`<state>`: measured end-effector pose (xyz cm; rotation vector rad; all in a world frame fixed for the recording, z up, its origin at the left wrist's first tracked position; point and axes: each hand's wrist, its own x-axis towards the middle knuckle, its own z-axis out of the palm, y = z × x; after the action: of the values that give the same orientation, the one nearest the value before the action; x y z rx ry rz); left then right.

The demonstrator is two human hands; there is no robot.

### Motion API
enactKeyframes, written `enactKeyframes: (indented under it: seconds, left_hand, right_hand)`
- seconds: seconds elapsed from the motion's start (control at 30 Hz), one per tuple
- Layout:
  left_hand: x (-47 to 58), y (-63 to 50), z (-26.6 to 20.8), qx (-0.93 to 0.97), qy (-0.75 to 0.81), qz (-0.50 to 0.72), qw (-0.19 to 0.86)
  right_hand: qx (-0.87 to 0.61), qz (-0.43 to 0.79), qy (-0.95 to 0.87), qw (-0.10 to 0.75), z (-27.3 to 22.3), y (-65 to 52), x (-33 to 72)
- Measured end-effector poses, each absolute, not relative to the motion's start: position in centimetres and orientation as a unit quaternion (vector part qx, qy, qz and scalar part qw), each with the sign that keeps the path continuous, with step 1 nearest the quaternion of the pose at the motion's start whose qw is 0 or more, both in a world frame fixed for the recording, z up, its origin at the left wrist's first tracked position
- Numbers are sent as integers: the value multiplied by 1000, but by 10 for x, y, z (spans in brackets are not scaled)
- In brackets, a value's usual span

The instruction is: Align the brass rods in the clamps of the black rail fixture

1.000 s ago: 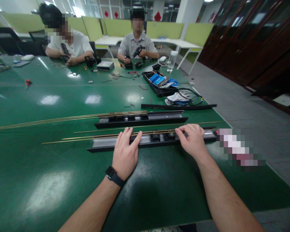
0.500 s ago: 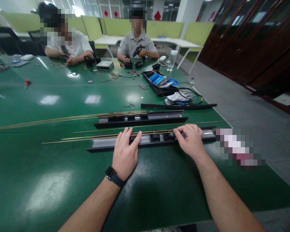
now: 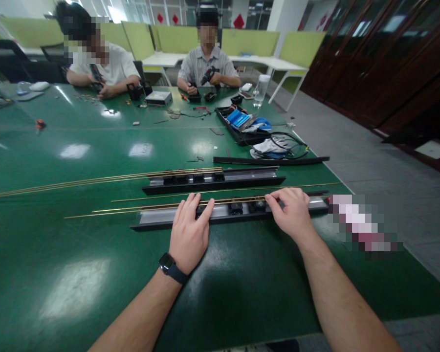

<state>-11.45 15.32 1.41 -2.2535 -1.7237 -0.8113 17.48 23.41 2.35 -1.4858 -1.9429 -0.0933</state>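
Observation:
A long black-edged metal channel (image 3: 157,218) lies across the green table before me, with black blocks (image 3: 236,206) set inside it. Thin brass rods (image 3: 113,209) run along its top and stick out past its left end. My left hand (image 3: 191,230) rests on the channel and rods, its fingers stretched out and the thumb apart. At the channel's right part, my right hand (image 3: 290,210) pinches the rods with thumb and forefinger; the exact grip is partly hidden by the fingers. One more brass rod (image 3: 146,198) lies just behind the channel.
A second channel (image 3: 249,183) with brass rods lies behind the first. Farther back are a black strip (image 3: 271,161), gloves (image 3: 271,148), and a black tray (image 3: 223,117) of parts. Two people sit across the table, one holding a power drill (image 3: 208,75). A clear cup (image 3: 261,91) stands near them.
My right hand has shifted very slightly to the right along the rods. My left hand stays in place on the channel.

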Motion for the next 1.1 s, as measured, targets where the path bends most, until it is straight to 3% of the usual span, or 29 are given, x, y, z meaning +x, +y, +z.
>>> enactKeyframes:
  seconds: [1.1]
  left_hand:
    - [-114, 153, 15, -758, -585, -275, 87]
  right_hand:
    - [-573, -35, -747, 336, 25, 233, 176]
